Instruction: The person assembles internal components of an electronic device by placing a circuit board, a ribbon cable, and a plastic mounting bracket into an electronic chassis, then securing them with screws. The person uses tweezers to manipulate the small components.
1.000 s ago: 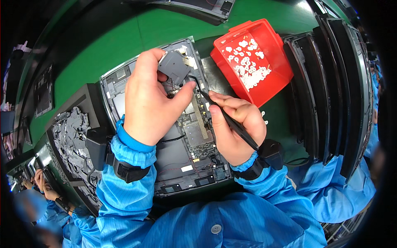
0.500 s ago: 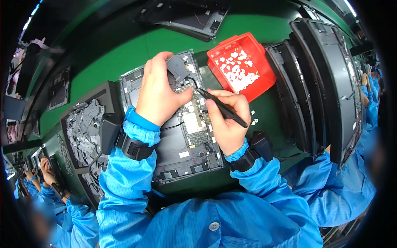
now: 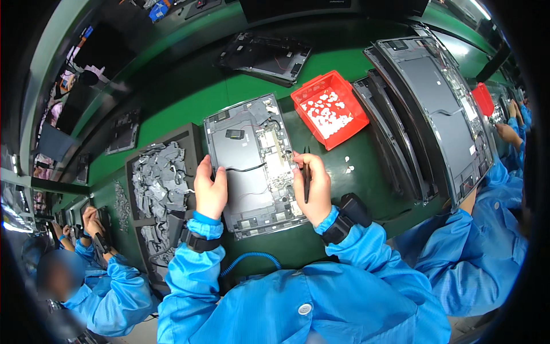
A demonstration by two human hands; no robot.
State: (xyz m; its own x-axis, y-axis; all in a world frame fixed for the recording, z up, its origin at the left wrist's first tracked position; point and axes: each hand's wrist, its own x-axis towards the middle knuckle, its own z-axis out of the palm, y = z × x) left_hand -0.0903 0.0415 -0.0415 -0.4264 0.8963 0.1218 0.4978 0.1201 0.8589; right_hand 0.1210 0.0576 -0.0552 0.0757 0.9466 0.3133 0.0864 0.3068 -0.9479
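An opened laptop chassis (image 3: 243,157), dark grey with a circuit board along its right side, lies before me on the green table. My left hand (image 3: 211,192) grips its left edge, thumb on the upper side. At the right edge is my right hand (image 3: 314,189), fingertips touching the rim, with black tweezers (image 3: 307,178) held against the palm and pointing away from me. A small black rectangular part (image 3: 234,134) lies on the chassis's upper half. A black cable (image 3: 246,168) runs across the middle to the board.
On the right, a red bin (image 3: 360,117) holds small white pieces, near a leaning stack of laptop chassis (image 3: 427,97). A dark tray of grey scraps (image 3: 193,137) stands left. Another chassis (image 3: 266,57) lies at the back. Co-workers in blue sit on both sides.
My left hand has left the chassis's upper right part for its left edge. My right hand has drawn the tweezers off the board to the right edge. The view has shifted.
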